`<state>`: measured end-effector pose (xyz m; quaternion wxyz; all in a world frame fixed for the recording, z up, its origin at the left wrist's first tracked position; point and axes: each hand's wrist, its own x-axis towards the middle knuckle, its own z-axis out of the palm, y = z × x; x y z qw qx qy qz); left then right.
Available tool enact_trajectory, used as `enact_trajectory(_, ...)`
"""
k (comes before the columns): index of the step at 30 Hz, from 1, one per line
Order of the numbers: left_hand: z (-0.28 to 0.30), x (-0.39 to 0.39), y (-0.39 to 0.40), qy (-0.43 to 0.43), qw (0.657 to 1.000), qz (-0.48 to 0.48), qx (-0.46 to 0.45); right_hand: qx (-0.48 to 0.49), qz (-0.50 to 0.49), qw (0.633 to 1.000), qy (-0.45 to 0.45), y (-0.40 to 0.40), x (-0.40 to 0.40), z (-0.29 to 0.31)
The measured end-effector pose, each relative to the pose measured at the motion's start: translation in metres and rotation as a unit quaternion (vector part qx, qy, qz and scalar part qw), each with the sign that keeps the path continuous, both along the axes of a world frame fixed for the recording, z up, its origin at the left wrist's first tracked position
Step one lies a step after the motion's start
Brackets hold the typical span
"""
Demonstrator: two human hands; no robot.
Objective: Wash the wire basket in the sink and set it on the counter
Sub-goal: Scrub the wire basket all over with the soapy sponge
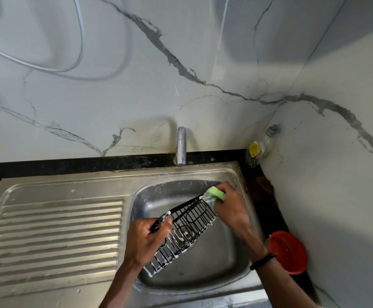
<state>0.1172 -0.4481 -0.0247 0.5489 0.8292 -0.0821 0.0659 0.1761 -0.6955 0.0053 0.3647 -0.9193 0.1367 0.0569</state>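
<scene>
- A person's left hand (146,238) reaches in from the bottom edge over the near-left part of the sink (236,258), fingers curled tightly round the dark rim of the wire basket (185,232), thumb lying along the top bar.
- The right hand (230,204) comes in from the lower right, forearm crossing the sink's right rim, a dark band (262,261) on the wrist; its fingers clench a green sponge (215,193) with a mottled scrubbing face, pressed against the basket's far end.
- The black wire basket hangs above the sink bowl, tilted, its long axis running from the near-left corner of the bowl up toward the far-right corner; it rests on neither the sink floor nor the counter (70,162). White suds cling to its wires, thickest at the near end and by the left thumb.
- The basket sits between the two hands: the left holds its middle-left rim, the right works the sponge at its far tip.
- The chrome tap (181,145) stands behind the sink at the wall; no water stream shows beneath it.
- A clear bottle (259,147) stands in the corner right of the sink, bearing a yellow label whose writing is too small to read.
- A red tub (289,252) sits just right of the sink, beside the right forearm.
- The ribbed draining board (56,232) lies left of the sink bowl.
</scene>
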Motion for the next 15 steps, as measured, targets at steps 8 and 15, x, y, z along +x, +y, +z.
enact_trajectory(8,-0.012,0.005,0.003,-0.023,0.998,0.036,0.047,0.008,0.07,0.998,0.001,0.024,-0.033,-0.014)
enact_trajectory(15,-0.013,0.008,0.0,0.028,0.994,-0.033,0.1,-0.012,0.04,0.994,0.099,-0.006,-0.036,-0.013)
